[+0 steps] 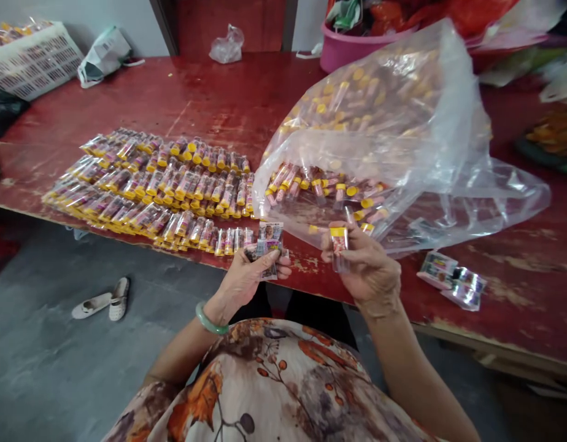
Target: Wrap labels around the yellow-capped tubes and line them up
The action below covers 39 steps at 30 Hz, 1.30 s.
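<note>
My left hand, with a green bangle at the wrist, is closed on a few printed plastic sleeves, thumb across the top one. Between the fingers of my right hand is a small clear tube with a yellow cap and pinkish contents, its cap end up. Just beyond that hand lies a large clear plastic bag, its mouth towards me, full of similar yellow-capped tubes. To the left, rows of packed tubes in printed sleeves lie stacked on the red table.
More printed sleeves lie right of my right hand. A pink basin stands behind the bag, a white basket at the far left. A pair of white shoes is on the floor by the red table.
</note>
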Each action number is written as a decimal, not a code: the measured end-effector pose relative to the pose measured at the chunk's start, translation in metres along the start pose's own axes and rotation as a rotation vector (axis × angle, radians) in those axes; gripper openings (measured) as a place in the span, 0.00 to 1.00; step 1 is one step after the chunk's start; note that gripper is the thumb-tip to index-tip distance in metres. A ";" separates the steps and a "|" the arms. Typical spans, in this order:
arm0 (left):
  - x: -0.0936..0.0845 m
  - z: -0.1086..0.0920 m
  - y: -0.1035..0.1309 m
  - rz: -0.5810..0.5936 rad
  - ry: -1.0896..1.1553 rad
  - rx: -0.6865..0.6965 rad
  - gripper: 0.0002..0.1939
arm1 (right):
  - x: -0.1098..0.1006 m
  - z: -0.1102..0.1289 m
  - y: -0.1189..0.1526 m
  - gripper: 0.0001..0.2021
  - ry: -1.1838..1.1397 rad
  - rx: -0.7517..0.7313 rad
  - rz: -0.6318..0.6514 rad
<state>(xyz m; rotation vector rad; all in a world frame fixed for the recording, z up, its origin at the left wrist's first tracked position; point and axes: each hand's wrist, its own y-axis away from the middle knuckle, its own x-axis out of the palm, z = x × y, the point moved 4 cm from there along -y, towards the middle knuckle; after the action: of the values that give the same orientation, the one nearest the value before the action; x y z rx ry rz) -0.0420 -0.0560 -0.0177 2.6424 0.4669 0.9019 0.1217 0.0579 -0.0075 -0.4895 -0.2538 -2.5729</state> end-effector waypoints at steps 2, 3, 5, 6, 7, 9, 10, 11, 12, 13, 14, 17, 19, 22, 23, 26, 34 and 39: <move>0.004 0.008 -0.001 -0.011 -0.028 -0.027 0.14 | 0.011 -0.005 0.010 0.18 -0.148 0.072 0.013; 0.007 0.012 -0.001 -0.005 -0.043 -0.040 0.15 | 0.016 -0.008 0.011 0.17 -0.162 0.100 -0.005; 0.012 0.019 0.000 0.023 -0.069 -0.060 0.15 | 0.025 -0.013 0.009 0.19 -0.121 0.151 -0.062; 0.014 0.022 0.000 0.038 -0.082 -0.066 0.14 | 0.028 -0.016 0.008 0.21 -0.079 0.167 -0.090; 0.016 0.024 0.001 0.051 -0.095 -0.068 0.14 | 0.031 -0.017 0.006 0.22 -0.035 0.173 -0.106; 0.018 0.027 0.004 0.079 -0.122 -0.075 0.14 | 0.035 -0.018 0.004 0.23 0.040 0.157 -0.112; 0.018 0.028 0.005 0.097 -0.135 -0.078 0.14 | 0.036 -0.017 0.004 0.22 0.068 0.147 -0.115; 0.017 0.029 0.006 0.117 -0.144 -0.086 0.15 | 0.036 -0.015 0.004 0.21 0.090 0.145 -0.117; 0.015 0.029 0.007 0.139 -0.146 -0.095 0.18 | 0.035 -0.014 0.004 0.21 0.102 0.156 -0.117; 0.012 0.030 0.007 0.157 -0.140 -0.105 0.21 | 0.034 -0.012 0.004 0.21 0.106 0.178 -0.112; 0.008 0.032 0.007 0.163 -0.124 -0.112 0.24 | 0.033 -0.010 0.005 0.21 0.106 0.212 -0.100; -0.007 0.036 0.003 0.088 -0.032 -0.111 0.30 | 0.033 -0.011 0.006 0.21 0.114 0.323 -0.024; -0.013 0.040 0.000 0.037 0.025 -0.130 0.30 | 0.037 -0.014 0.008 0.21 0.155 0.338 0.012; -0.008 0.040 -0.001 0.104 0.031 -0.205 0.24 | 0.041 -0.018 0.012 0.18 0.315 0.258 0.041; -0.005 0.039 0.000 0.143 0.017 -0.230 0.22 | 0.041 -0.018 0.014 0.17 0.379 0.225 0.053; 0.001 0.033 0.004 0.185 -0.004 -0.251 0.21 | 0.036 -0.018 0.022 0.17 0.424 0.168 0.095; 0.001 0.043 0.003 -0.055 0.075 -0.098 0.20 | 0.007 -0.030 0.054 0.18 0.029 0.255 0.000; 0.006 0.048 0.004 -0.094 0.069 -0.031 0.18 | 0.015 -0.043 0.066 0.20 0.135 0.137 -0.119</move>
<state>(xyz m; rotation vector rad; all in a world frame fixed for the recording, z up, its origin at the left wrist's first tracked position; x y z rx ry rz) -0.0064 -0.0657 -0.0491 2.5455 0.5838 0.9660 0.1302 -0.0165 -0.0354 -0.2567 -0.4201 -2.6670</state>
